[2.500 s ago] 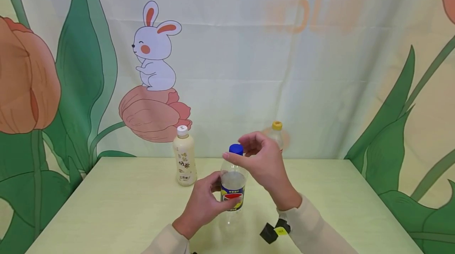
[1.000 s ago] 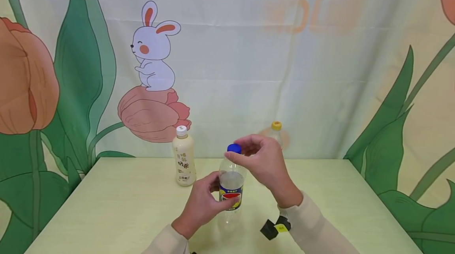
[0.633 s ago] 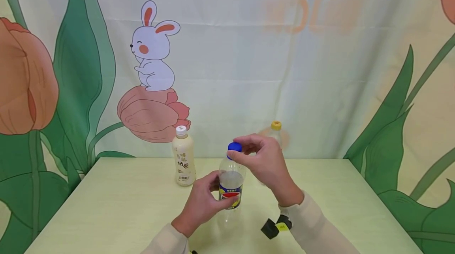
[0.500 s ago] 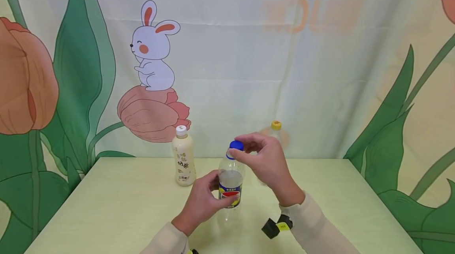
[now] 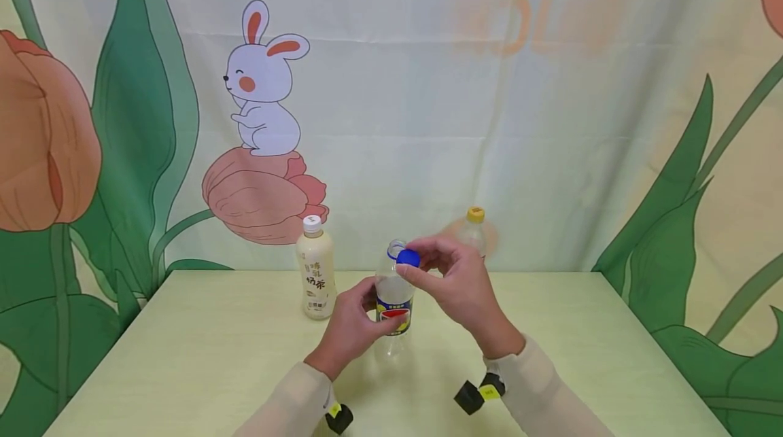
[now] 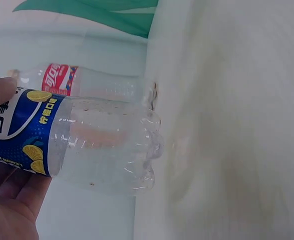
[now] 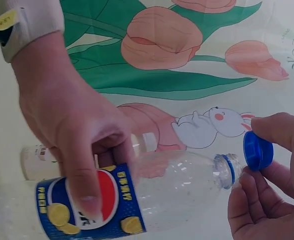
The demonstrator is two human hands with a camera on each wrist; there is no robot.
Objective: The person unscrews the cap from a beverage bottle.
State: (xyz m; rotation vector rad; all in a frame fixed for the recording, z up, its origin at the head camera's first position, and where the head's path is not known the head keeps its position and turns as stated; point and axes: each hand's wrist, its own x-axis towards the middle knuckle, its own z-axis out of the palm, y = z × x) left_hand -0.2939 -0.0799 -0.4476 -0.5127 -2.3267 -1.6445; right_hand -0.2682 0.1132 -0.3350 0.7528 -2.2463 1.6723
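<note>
My left hand (image 5: 355, 325) grips a clear plastic soda bottle (image 5: 394, 289) around its blue lemon-pattern label. The bottle stays upright, its mouth uncovered. Between the thumb and fingers of my right hand (image 5: 455, 281) is a blue bottle cap (image 5: 408, 258), apart from the neck. In the right wrist view the cap (image 7: 258, 151) shows its hollow underside beside the bare threaded neck (image 7: 226, 171). The left wrist view has the bottle's lower part (image 6: 107, 145) close to the tabletop; no liquid is evident in it.
A cream milk-tea bottle (image 5: 316, 274) with a white cap stands left of the hands. Behind my right hand is a clear bottle with a yellow cap (image 5: 475, 214); its red label (image 6: 60, 79) shows in the left wrist view. A printed curtain (image 5: 391, 97) hangs behind the table (image 5: 214, 348).
The blue cap has come off the bottle's neck and moved to the right and down in my right hand. My left hand and the bottle have risen slightly in the view.
</note>
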